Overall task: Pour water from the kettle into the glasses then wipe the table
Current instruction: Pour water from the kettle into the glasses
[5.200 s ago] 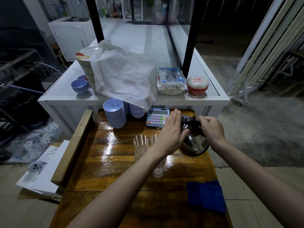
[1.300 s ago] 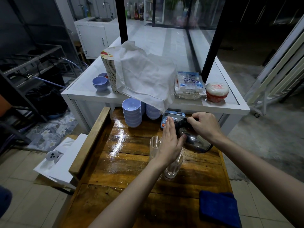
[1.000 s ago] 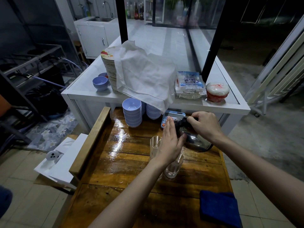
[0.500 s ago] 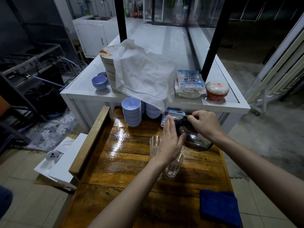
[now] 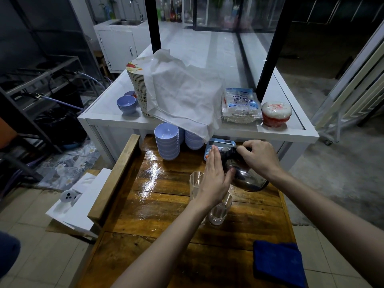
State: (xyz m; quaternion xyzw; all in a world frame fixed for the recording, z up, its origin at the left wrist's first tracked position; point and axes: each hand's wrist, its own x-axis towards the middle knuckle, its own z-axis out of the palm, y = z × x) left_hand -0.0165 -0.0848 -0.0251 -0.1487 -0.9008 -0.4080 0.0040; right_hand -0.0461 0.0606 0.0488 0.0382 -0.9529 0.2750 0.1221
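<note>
Wet wooden table [image 5: 166,206]; right hand [image 5: 258,157] fingers clamp kettle [image 5: 243,173], left hand [image 5: 214,179] flat.

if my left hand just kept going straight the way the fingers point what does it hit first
Probably the calculator: the left hand, open and flat against the kettle, points away from you toward it. The fingertips already overlap its near edge in the picture, though depth is unclear, so they may pass above it.
</note>
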